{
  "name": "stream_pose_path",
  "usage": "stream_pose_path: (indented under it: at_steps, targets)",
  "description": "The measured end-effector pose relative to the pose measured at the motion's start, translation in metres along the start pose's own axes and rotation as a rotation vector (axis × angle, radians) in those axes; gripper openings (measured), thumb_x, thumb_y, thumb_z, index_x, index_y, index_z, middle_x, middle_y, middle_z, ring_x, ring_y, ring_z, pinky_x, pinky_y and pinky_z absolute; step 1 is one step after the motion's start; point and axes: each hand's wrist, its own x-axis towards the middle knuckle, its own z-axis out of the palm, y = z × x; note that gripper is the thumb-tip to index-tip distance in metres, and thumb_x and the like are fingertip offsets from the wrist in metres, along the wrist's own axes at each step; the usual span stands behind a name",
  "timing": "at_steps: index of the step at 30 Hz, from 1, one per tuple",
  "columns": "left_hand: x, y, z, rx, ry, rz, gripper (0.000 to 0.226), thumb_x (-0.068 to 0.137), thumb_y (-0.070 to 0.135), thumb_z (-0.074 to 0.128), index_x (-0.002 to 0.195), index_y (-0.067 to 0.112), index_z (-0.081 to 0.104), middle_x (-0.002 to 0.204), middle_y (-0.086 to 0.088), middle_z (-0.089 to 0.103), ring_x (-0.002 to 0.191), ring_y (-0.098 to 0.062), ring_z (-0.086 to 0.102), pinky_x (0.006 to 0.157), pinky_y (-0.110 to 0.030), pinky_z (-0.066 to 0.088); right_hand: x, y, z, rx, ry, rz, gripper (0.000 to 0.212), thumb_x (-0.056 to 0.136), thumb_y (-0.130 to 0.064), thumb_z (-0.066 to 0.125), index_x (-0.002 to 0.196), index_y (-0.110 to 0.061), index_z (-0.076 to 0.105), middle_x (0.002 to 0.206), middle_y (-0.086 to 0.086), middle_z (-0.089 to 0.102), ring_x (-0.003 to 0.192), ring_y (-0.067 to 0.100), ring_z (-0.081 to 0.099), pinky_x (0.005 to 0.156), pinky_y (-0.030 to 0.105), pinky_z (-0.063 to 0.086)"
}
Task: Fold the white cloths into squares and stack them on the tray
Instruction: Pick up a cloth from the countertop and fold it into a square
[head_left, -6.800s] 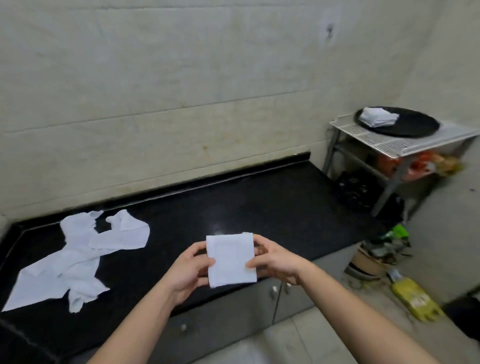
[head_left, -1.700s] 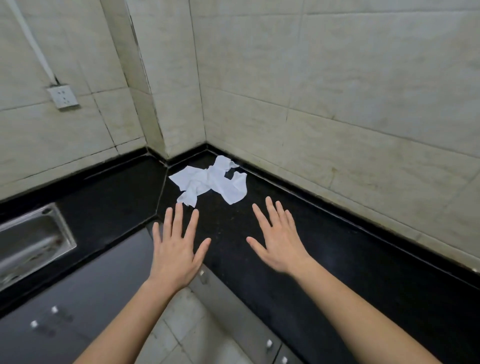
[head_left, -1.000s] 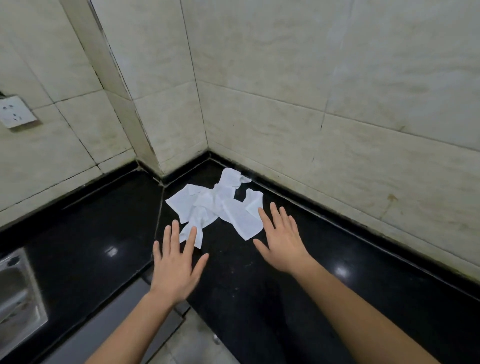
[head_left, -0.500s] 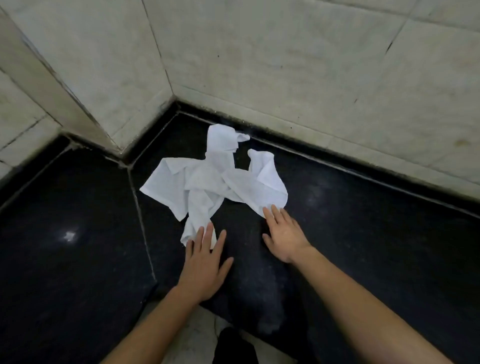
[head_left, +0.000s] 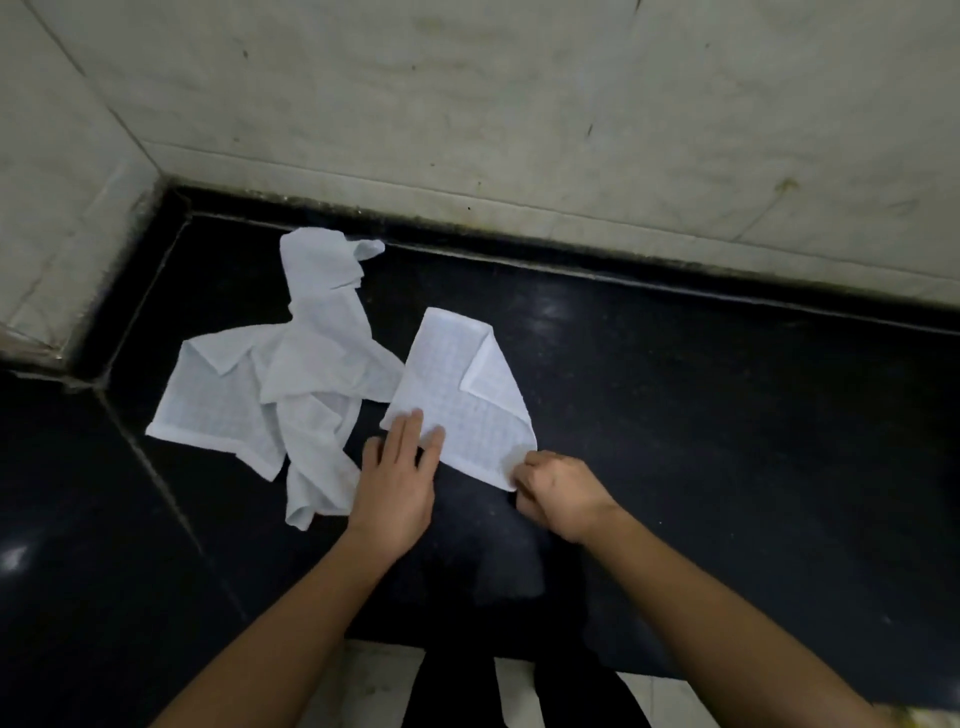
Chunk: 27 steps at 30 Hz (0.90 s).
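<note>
Grid-textured white cloth (head_left: 457, 395) lies flat on the black counter (head_left: 701, 415), its 2 o'clock corner turned over. At its 7 o'clock edge the left hand (head_left: 397, 480) presses, fingers straight and together. At 5 o'clock the right hand (head_left: 558, 491) pinches the corner. Just beside, at 9 o'clock: crumpled cloths (head_left: 291, 384).

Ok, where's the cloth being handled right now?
The cloth lies mid-frame in the head view on the black counter, just right of the crumpled pile; the left hand presses its near-left corner, the right hand pinches its near-right corner.
</note>
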Motion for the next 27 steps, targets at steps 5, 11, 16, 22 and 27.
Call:
stream_pose_path:
  at_steps: [5,11,16,22,27]
  targets:
    - [0.021,0.015,0.004,-0.034,0.076,0.085,0.007,0.080,0.018,0.070,0.086,0.015,0.071,0.098,-0.007,0.065,0.108,-0.029,0.057,0.091,-0.048,0.043,-0.026,0.022,-0.033,0.230,0.169,0.111,0.012,0.085,-0.032,0.060,0.091,-0.023,0.064,0.087,-0.013,0.053,0.072,0.009,0.052,0.066,0.025,0.039]
    - [0.026,0.034,-0.029,-0.220,0.175,0.034,0.016,0.073,0.010,0.080,0.086,0.016,0.073,0.079,-0.002,0.066,0.070,-0.024,0.061,0.064,-0.035,0.047,-0.042,0.047,-0.074,0.371,0.363,0.241,0.012,0.089,-0.024,0.049,0.079,-0.024,0.055,0.077,-0.009,0.060,0.069,0.017,0.057,0.064,0.031,0.043]
    - [0.029,0.043,-0.085,-0.390,0.213,-0.088,0.011,0.090,0.026,0.067,0.099,0.023,0.073,0.088,0.006,0.070,0.081,-0.017,0.061,0.069,-0.030,0.046,-0.064,0.060,-0.106,0.422,0.458,0.248,0.011,0.090,-0.023,0.048,0.082,-0.026,0.055,0.075,-0.009,0.062,0.068,0.016,0.059,0.064,0.035,0.048]
    - [0.034,0.059,-0.145,-0.710,0.375,-0.344,0.003,0.090,0.031,0.070,0.088,0.030,0.071,0.085,0.012,0.068,0.072,-0.006,0.057,0.069,-0.026,0.044,-0.087,0.074,-0.141,0.656,0.709,0.205,0.021,0.099,-0.020,0.053,0.110,-0.026,0.069,0.098,-0.015,0.067,0.089,0.000,0.062,0.082,0.017,0.048]
    - [0.050,0.071,-0.168,-0.812,0.469,-0.385,0.003,0.091,0.024,0.068,0.091,0.025,0.071,0.090,0.007,0.070,0.079,-0.008,0.063,0.076,-0.028,0.050,-0.091,0.078,-0.165,0.822,0.834,0.204,0.017,0.097,-0.022,0.060,0.112,-0.021,0.070,0.087,-0.007,0.072,0.081,0.005,0.071,0.088,0.032,0.057]
